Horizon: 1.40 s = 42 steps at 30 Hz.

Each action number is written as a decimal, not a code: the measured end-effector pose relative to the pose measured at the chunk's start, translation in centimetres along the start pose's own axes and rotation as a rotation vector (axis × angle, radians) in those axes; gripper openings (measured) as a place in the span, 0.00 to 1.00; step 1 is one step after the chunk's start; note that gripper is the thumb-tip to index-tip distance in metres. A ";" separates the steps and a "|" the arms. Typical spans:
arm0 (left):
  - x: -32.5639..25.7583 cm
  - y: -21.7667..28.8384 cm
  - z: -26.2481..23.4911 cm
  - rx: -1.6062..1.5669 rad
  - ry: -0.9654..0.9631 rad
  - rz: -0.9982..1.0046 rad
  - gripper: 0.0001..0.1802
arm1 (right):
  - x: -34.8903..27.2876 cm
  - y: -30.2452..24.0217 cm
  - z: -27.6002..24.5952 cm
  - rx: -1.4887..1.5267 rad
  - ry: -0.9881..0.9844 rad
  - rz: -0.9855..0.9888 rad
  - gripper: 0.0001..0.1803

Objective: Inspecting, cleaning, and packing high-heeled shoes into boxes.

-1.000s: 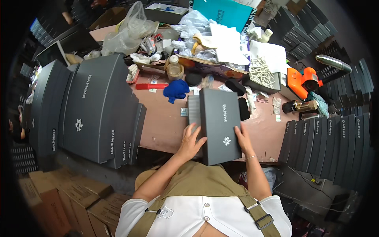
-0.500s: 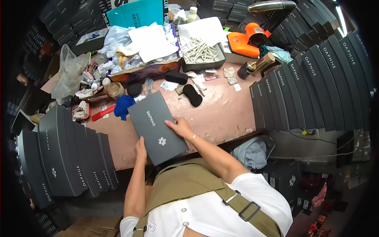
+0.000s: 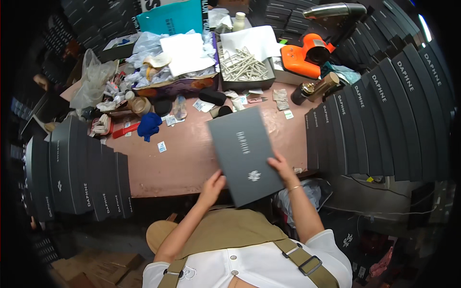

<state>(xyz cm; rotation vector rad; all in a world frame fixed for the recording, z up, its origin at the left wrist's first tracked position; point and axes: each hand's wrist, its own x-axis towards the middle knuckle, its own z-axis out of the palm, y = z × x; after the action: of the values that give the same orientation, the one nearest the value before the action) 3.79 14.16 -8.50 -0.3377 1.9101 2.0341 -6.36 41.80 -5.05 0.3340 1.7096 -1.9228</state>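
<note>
A flat dark grey shoe box (image 3: pixel 240 139) with pale lettering and a flower emblem on its lid is tilted over the front edge of the pinkish table (image 3: pixel 173 168). My right hand (image 3: pixel 284 172) grips its right side, thumb lying on the lid and the other fingers hidden beneath. At the lower left side of the box is my left hand (image 3: pixel 212 188), its fingers curled against the edge. The underside of the box cannot be seen. Partly covered behind the box's far edge is a small black item (image 3: pixel 224 111).
Tall stacks of similar boxes flank me, one at right (image 3: pixel 384 120) and one at left (image 3: pixel 72 168). Toward the back are an open box of pale sticks (image 3: pixel 245 67), a carton of crumpled paper (image 3: pixel 177 84) and an orange tape dispenser (image 3: pixel 302 60). A blue cloth (image 3: pixel 149 126) lies left.
Both hands have moved right with the shoe box, which now covers part of the black item. A small label on the table at left has come into sight.
</note>
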 end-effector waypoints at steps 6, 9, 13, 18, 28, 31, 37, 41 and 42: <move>-2.9 11.3 -0.5 0.526 -0.019 0.554 0.31 | 0.1 -4.5 -14.3 -0.518 0.641 -0.508 0.19; -9.7 19.4 -10.6 0.969 0.695 0.734 0.27 | 0.9 -4.7 -4.9 -0.388 0.396 -0.495 0.17; -20.7 23.8 -29.1 1.406 1.436 0.292 0.28 | 3.5 0.1 10.5 -0.393 -0.128 -0.338 0.17; -25.5 22.6 -41.5 1.406 1.348 -0.475 0.42 | 2.6 -1.0 33.1 -0.452 -0.827 -0.397 0.27; -22.1 22.4 -36.5 0.896 1.037 -0.012 0.33 | 1.4 -6.5 50.6 -0.042 -0.845 -0.266 0.53; -21.9 17.7 -30.4 0.367 0.988 0.328 0.34 | 2.0 -5.9 44.7 -0.050 -0.947 -0.282 0.53; -12.3 6.1 -18.2 0.182 0.727 0.220 0.35 | 1.0 1.6 25.7 -0.158 -0.383 -0.054 0.42; -1.6 -2.9 -14.6 -0.396 0.334 -0.431 0.33 | 6.3 4.6 17.4 -0.551 -0.094 0.178 0.33; -1.1 -2.6 -14.7 -0.518 0.260 -0.554 0.34 | 7.1 4.1 16.1 -0.512 -0.140 0.212 0.32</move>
<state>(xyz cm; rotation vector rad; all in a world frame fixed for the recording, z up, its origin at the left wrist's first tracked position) 5.04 -0.44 -11.58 -1.1605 1.1728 2.1098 -7.28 24.31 -9.54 0.1705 1.9076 -1.2720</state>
